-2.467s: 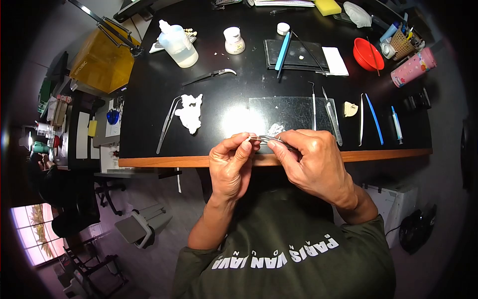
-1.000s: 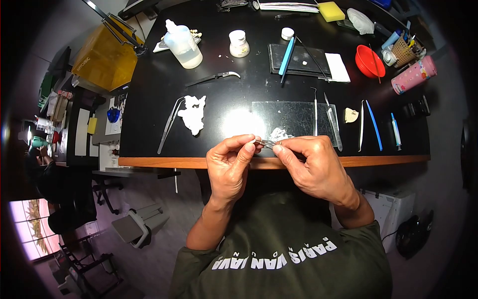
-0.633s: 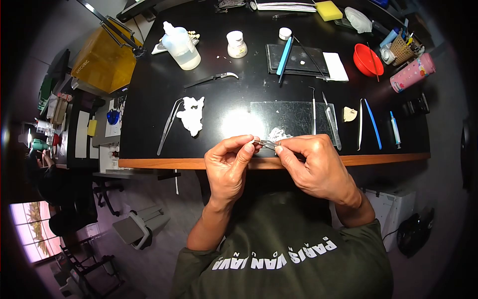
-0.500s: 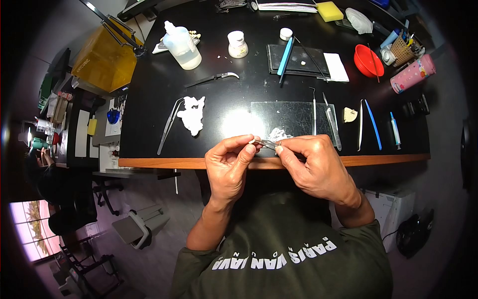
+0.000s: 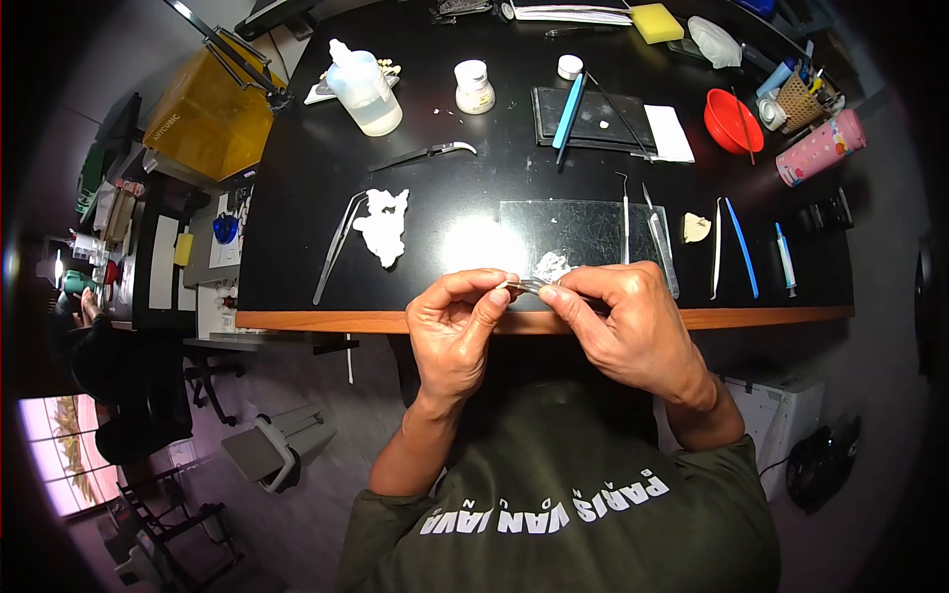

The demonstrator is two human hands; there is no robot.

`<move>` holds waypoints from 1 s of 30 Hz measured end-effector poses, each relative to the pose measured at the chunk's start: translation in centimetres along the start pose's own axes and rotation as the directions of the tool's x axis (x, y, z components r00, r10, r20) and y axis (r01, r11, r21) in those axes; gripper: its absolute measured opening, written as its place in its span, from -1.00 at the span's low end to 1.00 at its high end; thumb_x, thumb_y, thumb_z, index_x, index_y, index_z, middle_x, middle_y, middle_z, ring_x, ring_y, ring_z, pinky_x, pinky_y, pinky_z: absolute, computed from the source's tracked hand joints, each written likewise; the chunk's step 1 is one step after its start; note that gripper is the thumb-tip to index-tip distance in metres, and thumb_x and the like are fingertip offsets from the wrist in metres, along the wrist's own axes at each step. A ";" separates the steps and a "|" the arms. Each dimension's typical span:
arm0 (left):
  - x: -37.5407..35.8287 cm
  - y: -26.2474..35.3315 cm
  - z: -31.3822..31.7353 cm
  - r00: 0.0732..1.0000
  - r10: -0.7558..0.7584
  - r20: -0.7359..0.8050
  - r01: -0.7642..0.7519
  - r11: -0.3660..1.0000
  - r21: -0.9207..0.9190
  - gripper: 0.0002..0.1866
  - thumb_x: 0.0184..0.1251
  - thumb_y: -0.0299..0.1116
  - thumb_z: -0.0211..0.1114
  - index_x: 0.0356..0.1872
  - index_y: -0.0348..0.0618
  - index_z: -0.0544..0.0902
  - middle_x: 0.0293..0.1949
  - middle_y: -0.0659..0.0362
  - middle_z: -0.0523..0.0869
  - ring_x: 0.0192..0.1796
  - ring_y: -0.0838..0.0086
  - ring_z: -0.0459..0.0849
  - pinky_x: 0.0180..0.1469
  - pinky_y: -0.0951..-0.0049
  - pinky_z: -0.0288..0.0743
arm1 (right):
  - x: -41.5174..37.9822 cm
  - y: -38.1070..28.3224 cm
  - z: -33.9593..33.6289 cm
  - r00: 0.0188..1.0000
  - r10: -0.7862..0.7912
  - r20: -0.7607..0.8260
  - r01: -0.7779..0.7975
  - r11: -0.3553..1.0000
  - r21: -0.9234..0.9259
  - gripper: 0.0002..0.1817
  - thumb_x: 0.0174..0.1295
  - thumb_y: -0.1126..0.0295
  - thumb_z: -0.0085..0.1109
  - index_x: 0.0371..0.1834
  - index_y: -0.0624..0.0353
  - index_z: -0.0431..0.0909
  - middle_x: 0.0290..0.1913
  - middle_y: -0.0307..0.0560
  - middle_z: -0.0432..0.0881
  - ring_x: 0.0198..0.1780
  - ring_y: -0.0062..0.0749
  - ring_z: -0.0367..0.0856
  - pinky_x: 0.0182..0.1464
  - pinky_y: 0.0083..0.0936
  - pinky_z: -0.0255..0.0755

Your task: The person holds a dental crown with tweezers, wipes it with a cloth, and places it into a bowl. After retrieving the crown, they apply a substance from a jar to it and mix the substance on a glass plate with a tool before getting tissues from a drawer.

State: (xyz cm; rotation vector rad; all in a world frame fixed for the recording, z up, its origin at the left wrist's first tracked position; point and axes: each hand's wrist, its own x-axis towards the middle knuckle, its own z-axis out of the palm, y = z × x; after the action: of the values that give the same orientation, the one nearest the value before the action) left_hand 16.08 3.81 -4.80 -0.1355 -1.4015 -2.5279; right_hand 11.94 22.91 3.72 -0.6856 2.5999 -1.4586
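Observation:
Both hands meet just above the wooden front edge (image 5: 435, 322) of the black table. My left hand (image 5: 457, 326) pinches a tiny pale piece, too small to make out, between thumb and fingertips. From the other side my right hand (image 5: 625, 321) grips a slim metal instrument (image 5: 530, 284), whose tip reaches the left fingertips. Behind them lies a clear glass plate (image 5: 559, 222) with crumpled white material (image 5: 553, 265) on it. A thin probe (image 5: 625, 212) and a metal tool (image 5: 659, 237) rest at the plate's right side.
White crumpled tissue (image 5: 383, 227) and tweezers (image 5: 337, 247) lie left. Farther back stand a bottle (image 5: 364, 94), a jar (image 5: 474, 89), a black block (image 5: 549, 124) and a red bowl (image 5: 730, 124). A blue tool (image 5: 741, 247) and syringe (image 5: 785, 259) lie right. Another person (image 5: 99, 346) is far left.
My right hand has shifted slightly left, and the metal instrument now lies flatter, with less of it showing between the hands. My left hand has barely moved.

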 end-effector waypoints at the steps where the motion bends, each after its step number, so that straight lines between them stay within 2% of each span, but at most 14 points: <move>1: 0.0 0.1 0.2 1.000 0.005 0.004 -0.005 1.000 0.004 -0.84 0.49 -0.67 0.41 0.02 -0.37 0.76 -0.05 -0.03 0.85 0.01 0.38 0.84 0.20 0.40 0.73 | 0.1 -0.1 -0.2 1.000 0.015 0.008 -0.015 1.000 -0.021 -0.69 0.44 0.32 0.41 -0.39 0.35 0.76 -0.63 0.17 0.59 -0.66 -0.10 0.58 -0.55 -0.26 0.35; 5: -0.1 -0.1 -0.1 0.998 0.011 0.059 -0.011 1.000 -0.001 -0.85 0.49 -0.67 0.41 0.00 -0.37 0.77 -0.02 -0.03 0.83 0.05 0.38 0.82 0.22 0.38 0.70 | 0.5 0.1 -0.6 0.999 0.039 0.037 -0.037 0.998 -0.057 -0.59 0.41 0.18 0.48 -0.45 0.34 0.77 -0.69 0.10 0.56 -0.70 -0.18 0.53 -0.57 -0.29 0.33; 7: -0.2 -0.1 0.1 0.996 -0.019 0.090 0.027 0.996 -0.087 -0.86 0.49 -0.66 0.40 0.00 -0.37 0.77 -0.02 -0.02 0.81 0.07 0.38 0.80 0.25 0.36 0.67 | 0.5 0.4 -0.8 0.997 0.042 0.065 -0.036 0.996 -0.087 -0.55 0.40 0.12 0.49 -0.47 0.33 0.77 -0.71 0.06 0.55 -0.71 -0.21 0.51 -0.57 -0.30 0.32; 10: -0.3 -0.1 0.0 0.991 -0.041 0.127 0.061 0.986 -0.157 -0.87 0.50 -0.65 0.39 -0.01 -0.37 0.76 -0.01 -0.01 0.79 0.09 0.38 0.77 0.27 0.35 0.64 | 0.5 0.3 -1.2 0.990 0.072 0.125 -0.060 0.994 -0.096 -0.56 0.44 0.13 0.44 -0.45 0.32 0.77 -0.70 0.04 0.56 -0.69 -0.26 0.52 -0.54 -0.30 0.35; 13: -0.3 -0.1 -0.2 0.988 -0.046 0.144 0.069 0.985 -0.160 -0.88 0.51 -0.64 0.40 -0.02 -0.37 0.76 -0.02 -0.01 0.78 0.09 0.37 0.76 0.27 0.35 0.62 | 0.5 -0.6 -1.8 0.978 0.082 0.190 -0.101 0.990 0.094 -0.58 0.47 0.17 0.40 -0.44 0.32 0.78 -0.68 0.04 0.58 -0.66 -0.29 0.55 -0.50 -0.31 0.38; 16: -0.3 0.0 -0.5 0.984 -0.073 0.165 0.095 0.987 -0.127 -0.87 0.50 -0.60 0.42 -0.01 -0.30 0.75 -0.02 0.02 0.75 0.11 0.36 0.72 0.31 0.29 0.56 | 0.5 -0.7 -2.4 0.968 0.096 0.232 -0.118 0.990 0.082 -0.62 0.48 0.22 0.38 -0.41 0.32 0.79 -0.64 0.07 0.62 -0.63 -0.33 0.59 -0.47 -0.33 0.41; 17: -0.3 0.0 -0.6 0.981 -0.087 0.174 0.108 0.988 -0.113 -0.85 0.49 -0.59 0.43 0.00 -0.27 0.74 -0.01 0.03 0.73 0.13 0.35 0.70 0.34 0.26 0.53 | 0.5 -0.7 -2.3 0.974 0.076 0.213 -0.091 0.994 0.061 -0.63 0.47 0.25 0.40 -0.43 0.33 0.77 -0.67 0.03 0.55 -0.64 -0.41 0.48 -0.51 -0.35 0.34; 19: -0.2 -0.2 -0.4 0.985 -0.062 0.158 0.083 0.988 -0.132 -0.87 0.50 -0.61 0.42 -0.01 -0.33 0.76 -0.02 0.01 0.76 0.09 0.37 0.74 0.28 0.34 0.59 | 0.5 -0.7 -2.1 0.984 0.035 0.175 -0.038 0.999 0.017 -0.64 0.45 0.31 0.44 -0.46 0.37 0.72 -0.73 -0.04 0.42 -0.66 -0.56 0.27 -0.57 -0.39 0.20; 22: -0.1 -0.5 -0.4 0.984 -0.057 0.166 0.081 0.987 -0.138 -0.88 0.51 -0.63 0.41 -0.02 -0.36 0.77 -0.04 -0.01 0.78 0.07 0.38 0.76 0.23 0.40 0.62 | 0.4 -0.2 -1.8 0.990 0.038 0.136 -0.031 0.998 -0.055 -0.57 0.40 0.24 0.51 -0.54 0.35 0.69 -0.75 -0.03 0.38 -0.67 -0.57 0.20 -0.60 -0.38 0.15; 25: -0.1 -0.6 -0.5 0.981 -0.066 0.181 0.088 0.989 -0.121 -0.88 0.50 -0.63 0.41 -0.03 -0.36 0.78 -0.04 -0.02 0.78 0.06 0.38 0.76 0.19 0.42 0.63 | 0.6 0.1 -2.0 0.990 0.018 0.140 -0.004 0.995 -0.101 -0.50 0.36 0.16 0.56 -0.59 0.34 0.67 -0.77 -0.02 0.34 -0.69 -0.56 0.16 -0.62 -0.37 0.11; 28: 0.0 -0.7 -0.6 0.979 -0.063 0.195 0.085 0.991 -0.105 -0.88 0.50 -0.63 0.41 -0.03 -0.36 0.78 -0.05 -0.02 0.78 0.04 0.40 0.76 0.16 0.44 0.64 | 0.8 -0.3 -2.4 0.976 0.097 0.193 -0.062 0.982 -0.176 -0.41 0.34 -0.03 0.52 -0.60 0.30 0.70 -0.73 0.12 0.48 -0.72 -0.08 0.46 -0.57 -0.25 0.31; 30: 0.0 -0.8 -0.7 0.976 -0.068 0.205 0.090 0.991 -0.101 -0.88 0.49 -0.63 0.41 -0.03 -0.36 0.79 -0.05 -0.02 0.78 0.03 0.41 0.76 0.14 0.44 0.64 | 0.8 -0.3 -2.5 0.975 0.094 0.203 -0.059 0.983 -0.172 -0.40 0.34 -0.06 0.51 -0.60 0.31 0.69 -0.73 0.12 0.47 -0.72 -0.07 0.46 -0.57 -0.24 0.30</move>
State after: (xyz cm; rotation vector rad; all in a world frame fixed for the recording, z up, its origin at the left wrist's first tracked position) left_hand 15.88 3.59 -5.84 -0.3721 -1.3619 -2.7228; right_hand 10.61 24.40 5.46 -0.7055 2.5691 -1.0934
